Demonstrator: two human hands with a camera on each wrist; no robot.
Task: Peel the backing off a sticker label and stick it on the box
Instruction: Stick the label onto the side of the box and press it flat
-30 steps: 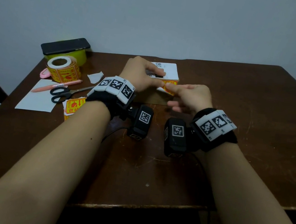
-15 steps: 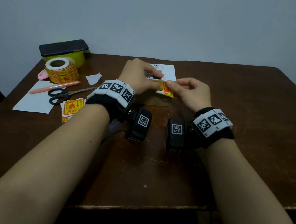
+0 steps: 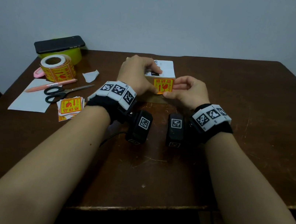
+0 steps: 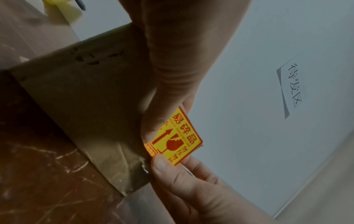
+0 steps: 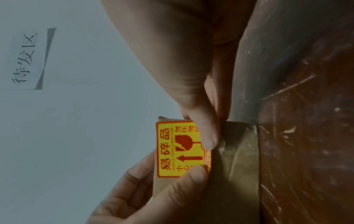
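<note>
A small brown cardboard box (image 3: 150,97) with a white label on top stands at the back middle of the table (image 3: 257,129). A yellow and red sticker label (image 3: 162,86) lies against the right end of its front face, seen close in both wrist views (image 4: 178,139) (image 5: 178,150). My left hand (image 3: 139,77) curls its fingers over the box top, with the thumb (image 5: 191,174) on the sticker's lower left corner. My right hand (image 3: 187,91) pinches the sticker's right edge, its thumb (image 4: 161,165) at the lower right corner.
At the left lie a sticker roll (image 3: 58,68), a phone (image 3: 60,44) on a yellow-green tub, scissors (image 3: 59,92), a pink pen (image 3: 50,85), white paper (image 3: 28,100), loose stickers (image 3: 70,106) and a backing scrap (image 3: 91,75). The table's near edge (image 3: 138,207) runs below my forearms.
The sticker has come down from the box's top front edge onto its front face. My right hand's fingers have curled in at the sticker's right edge.
</note>
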